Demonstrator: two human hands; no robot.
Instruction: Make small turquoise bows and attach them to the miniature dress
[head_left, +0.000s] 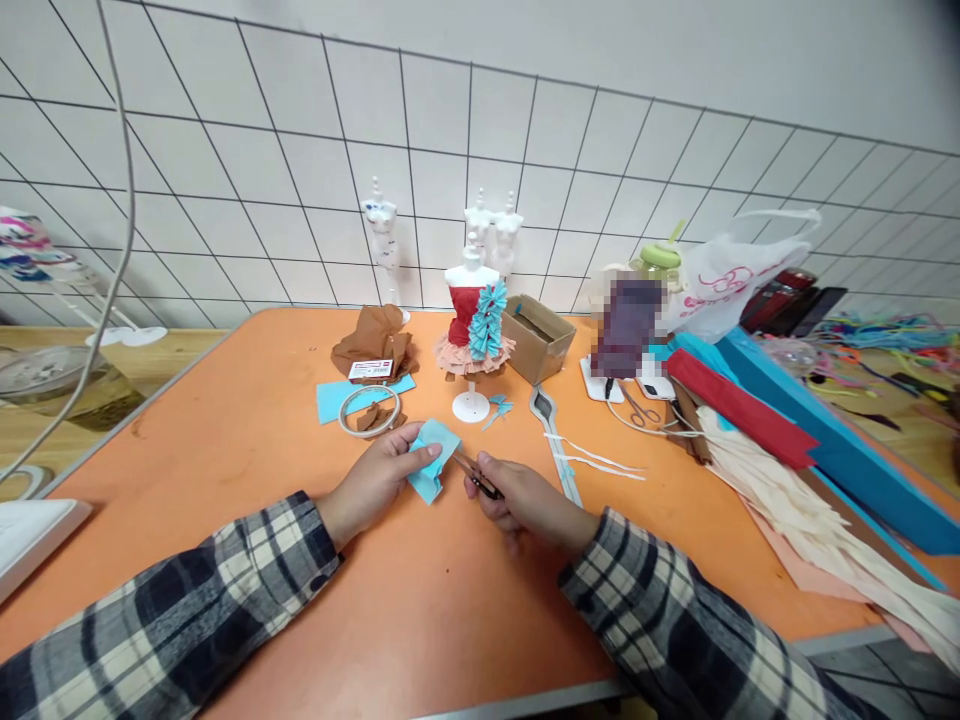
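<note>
My left hand [375, 482] pinches a folded piece of light blue crepe paper [433, 458] just above the orange table [225, 440]. Close beside it, my right hand [521, 500] is closed around a small pair of scissors [474, 473], whose blades point at the paper's right edge. Behind both hands stands a small white mannequin [472, 330] on a round base, dressed in red and peach paper with a blue ruffle down its front.
A brown paper bundle [375, 345], a tape ring [369, 410] and a blue sheet lie at back left. A cardboard box [538, 340] and a phone on a stand [626, 330] sit behind. Red, blue and cream paper rolls [780, 430] fill the right side. Bare mannequins stand by the grid wall.
</note>
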